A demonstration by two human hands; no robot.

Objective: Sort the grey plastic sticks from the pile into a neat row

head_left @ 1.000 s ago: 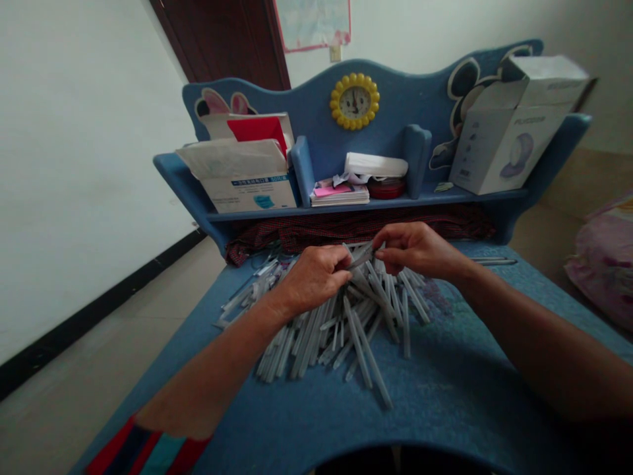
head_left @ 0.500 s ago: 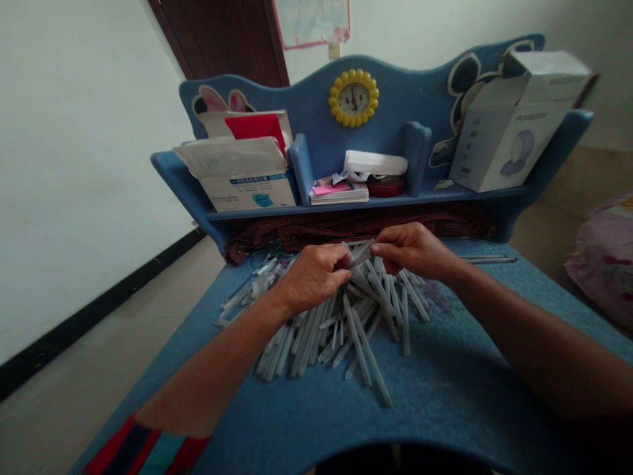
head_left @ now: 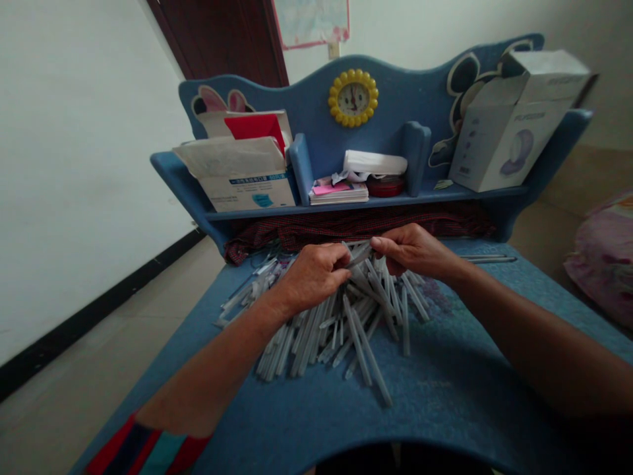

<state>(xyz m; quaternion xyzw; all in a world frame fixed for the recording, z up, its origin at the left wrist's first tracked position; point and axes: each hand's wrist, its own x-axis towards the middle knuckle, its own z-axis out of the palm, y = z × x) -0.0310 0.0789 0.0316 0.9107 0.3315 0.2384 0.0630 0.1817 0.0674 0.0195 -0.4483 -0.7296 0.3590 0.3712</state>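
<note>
A heap of thin grey-white plastic tubes (head_left: pixel 341 330) lies spread over the blue desk (head_left: pixel 445 396). My left hand (head_left: pixel 314 274) is curled above the heap, its fingers closed on one end of a short tube (head_left: pixel 360 254). My right hand (head_left: pixel 413 249) pinches the other end of that same tube, just above the pile. Both hands nearly meet at the tube's middle.
A blue shelf back (head_left: pixel 395 92) with a yellow clock (head_left: pixel 353 99) rises behind the pile. It holds a mask box (head_left: pixel 247 188), papers (head_left: pixel 339 192), a red tin (head_left: pixel 386 187) and a white carton (head_left: pixel 509 125). Dark checked cloth (head_left: pixel 346 227) lies beneath. A pink bundle (head_left: pixel 603 257) sits at right.
Almost nothing has moved. My hands stay together on the tube; the right hand's fingers have shifted slightly along it.
</note>
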